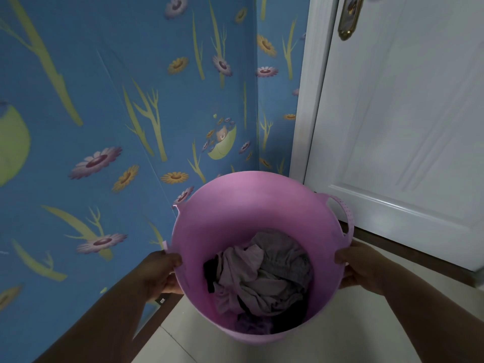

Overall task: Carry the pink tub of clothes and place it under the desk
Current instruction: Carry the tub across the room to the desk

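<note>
The pink tub (246,205) is in front of me, tilted so its opening faces me, with crumpled grey, lilac and dark clothes (262,279) heaped in its bottom. My left hand (161,273) grips the rim on the left side, thumb over the edge. On the right side my right hand (362,268) grips the rim just below the looped pink handle (345,218). No desk is in view.
A blue wall (104,127) with flower wallpaper fills the left and centre. On the right stands a shut white door (406,127) with a brass handle plate (349,17). Pale floor tiles (366,336) lie below, with a dark threshold strip (419,258) under the door.
</note>
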